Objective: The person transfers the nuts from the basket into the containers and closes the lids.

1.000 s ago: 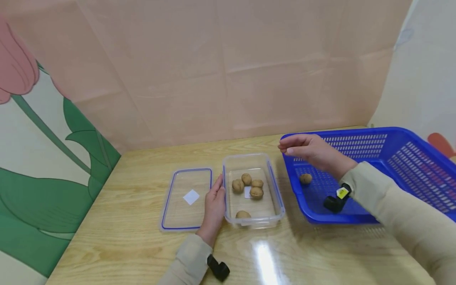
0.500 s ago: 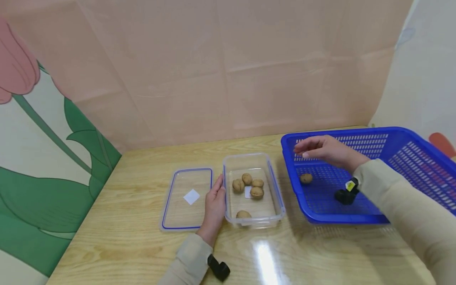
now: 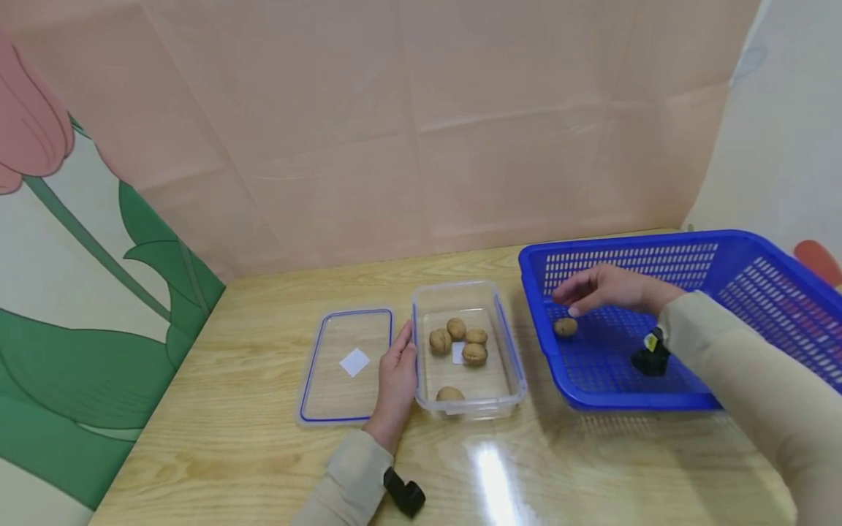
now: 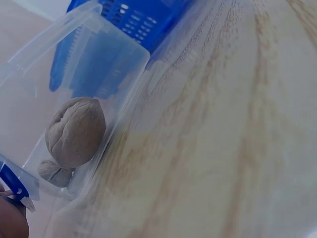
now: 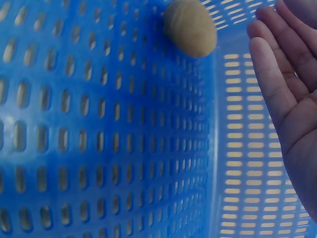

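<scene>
In the head view a clear plastic container (image 3: pixel 509 343) stands on the table with several walnuts (image 3: pixel 474 354) inside. My left hand (image 3: pixel 397 376) rests with straight fingers along its left wall. To the right is a blue plastic basket (image 3: pixel 559 372) with one walnut (image 3: pixel 565 326) near its left side. My right hand (image 3: pixel 608 287) is inside the basket just above that walnut, fingers loosely bent and apart from it. The right wrist view shows the walnut (image 5: pixel 190 27) beside the relaxed fingers (image 5: pixel 267 67), with nothing held. Two walnuts (image 4: pixel 76 132) show through the container wall in the left wrist view.
A clear lid (image 3: pixel 329 398) with a blue seal and a white square label lies left of the container. Wood-grain table (image 3: pixel 224 409) surrounds these things. A pinkish sheet (image 3: pixel 329 131) hangs behind, and the basket's raised rim (image 3: pixel 631 402) stands around the right hand.
My right hand has moved right from over the basket's left rim, then down into the basket toward the walnut. The left hand and the container have stayed in place.
</scene>
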Demonstrator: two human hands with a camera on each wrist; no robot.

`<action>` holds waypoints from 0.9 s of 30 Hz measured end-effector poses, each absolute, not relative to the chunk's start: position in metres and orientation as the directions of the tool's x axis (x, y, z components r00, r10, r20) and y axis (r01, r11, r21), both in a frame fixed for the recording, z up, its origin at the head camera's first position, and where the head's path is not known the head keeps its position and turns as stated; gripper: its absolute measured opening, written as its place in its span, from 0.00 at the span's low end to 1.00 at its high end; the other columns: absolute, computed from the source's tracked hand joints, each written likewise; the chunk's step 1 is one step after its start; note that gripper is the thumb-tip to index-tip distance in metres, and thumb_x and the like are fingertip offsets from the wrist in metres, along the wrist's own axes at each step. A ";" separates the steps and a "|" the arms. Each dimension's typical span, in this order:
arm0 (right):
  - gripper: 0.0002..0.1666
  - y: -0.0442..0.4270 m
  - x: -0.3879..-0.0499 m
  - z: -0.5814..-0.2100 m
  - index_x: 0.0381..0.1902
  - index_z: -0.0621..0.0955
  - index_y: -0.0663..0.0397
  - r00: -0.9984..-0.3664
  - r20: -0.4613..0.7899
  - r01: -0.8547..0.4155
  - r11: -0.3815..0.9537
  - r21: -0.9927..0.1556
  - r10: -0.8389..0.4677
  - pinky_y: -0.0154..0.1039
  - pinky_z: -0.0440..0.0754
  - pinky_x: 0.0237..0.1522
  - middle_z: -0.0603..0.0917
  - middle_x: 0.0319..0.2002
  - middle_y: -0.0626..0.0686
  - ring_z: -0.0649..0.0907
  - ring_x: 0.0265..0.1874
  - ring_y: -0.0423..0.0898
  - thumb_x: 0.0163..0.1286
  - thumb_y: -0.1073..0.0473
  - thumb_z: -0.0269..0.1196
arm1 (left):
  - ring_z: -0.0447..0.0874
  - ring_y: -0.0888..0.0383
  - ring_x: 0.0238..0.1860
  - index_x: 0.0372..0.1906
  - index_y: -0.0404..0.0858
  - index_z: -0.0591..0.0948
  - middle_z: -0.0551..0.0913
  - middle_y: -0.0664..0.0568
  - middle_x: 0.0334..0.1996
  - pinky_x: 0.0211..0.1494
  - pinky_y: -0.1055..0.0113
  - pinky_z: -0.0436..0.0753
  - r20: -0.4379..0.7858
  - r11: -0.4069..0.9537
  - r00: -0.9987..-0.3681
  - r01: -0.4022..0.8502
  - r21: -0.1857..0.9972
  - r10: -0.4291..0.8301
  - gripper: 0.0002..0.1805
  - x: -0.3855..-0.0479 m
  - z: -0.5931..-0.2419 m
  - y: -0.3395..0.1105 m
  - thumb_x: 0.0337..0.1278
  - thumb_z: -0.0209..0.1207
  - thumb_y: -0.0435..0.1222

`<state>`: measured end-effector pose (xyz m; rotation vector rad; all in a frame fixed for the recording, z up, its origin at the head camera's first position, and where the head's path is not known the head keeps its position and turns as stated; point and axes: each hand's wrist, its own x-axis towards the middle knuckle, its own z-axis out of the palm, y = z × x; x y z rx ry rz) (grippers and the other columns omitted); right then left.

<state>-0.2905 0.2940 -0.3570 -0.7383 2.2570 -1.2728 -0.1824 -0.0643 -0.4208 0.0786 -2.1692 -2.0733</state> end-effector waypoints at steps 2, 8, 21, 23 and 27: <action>0.27 0.295 -0.290 -0.359 0.50 0.74 0.79 -0.756 -0.135 -0.222 0.446 -0.867 -0.640 0.31 0.82 0.43 0.85 0.43 0.50 0.83 0.42 0.39 0.54 0.67 0.66 | 0.55 0.51 0.70 0.66 0.36 0.64 0.63 0.46 0.68 0.73 0.56 0.55 0.066 0.054 -0.989 0.059 0.997 -0.134 0.24 -0.182 -0.421 -0.064 0.66 0.42 0.31; 0.28 0.298 -0.291 -0.368 0.50 0.73 0.79 -0.750 -0.165 -0.212 0.469 -0.857 -0.641 0.30 0.81 0.44 0.84 0.45 0.58 0.82 0.43 0.40 0.53 0.67 0.67 | 0.55 0.50 0.70 0.66 0.35 0.64 0.63 0.47 0.67 0.72 0.56 0.55 0.070 0.066 -0.988 0.061 0.996 -0.136 0.24 -0.182 -0.421 -0.064 0.66 0.42 0.32; 0.28 0.295 -0.293 -0.381 0.49 0.75 0.78 -0.718 -0.224 -0.220 0.520 -0.826 -0.659 0.29 0.80 0.44 0.82 0.44 0.67 0.81 0.40 0.37 0.52 0.67 0.68 | 0.55 0.52 0.70 0.66 0.36 0.64 0.63 0.50 0.67 0.72 0.58 0.55 0.049 0.040 -0.989 0.044 0.998 -0.142 0.24 -0.183 -0.421 -0.063 0.66 0.42 0.32; 0.27 0.295 -0.294 -0.382 0.49 0.75 0.77 -0.707 -0.216 -0.238 0.514 -0.824 -0.674 0.29 0.80 0.45 0.82 0.44 0.67 0.81 0.40 0.38 0.52 0.67 0.68 | 0.55 0.52 0.70 0.66 0.36 0.64 0.63 0.49 0.67 0.72 0.58 0.56 0.050 0.043 -0.989 0.044 0.998 -0.143 0.24 -0.183 -0.421 -0.063 0.66 0.42 0.32; 0.26 0.295 -0.295 -0.383 0.48 0.77 0.76 -0.697 -0.213 -0.251 0.511 -0.822 -0.685 0.29 0.79 0.45 0.83 0.43 0.66 0.82 0.41 0.38 0.51 0.67 0.68 | 0.55 0.52 0.70 0.66 0.35 0.64 0.63 0.48 0.68 0.72 0.57 0.56 0.058 0.042 -0.989 0.053 0.998 -0.139 0.24 -0.183 -0.420 -0.063 0.66 0.42 0.31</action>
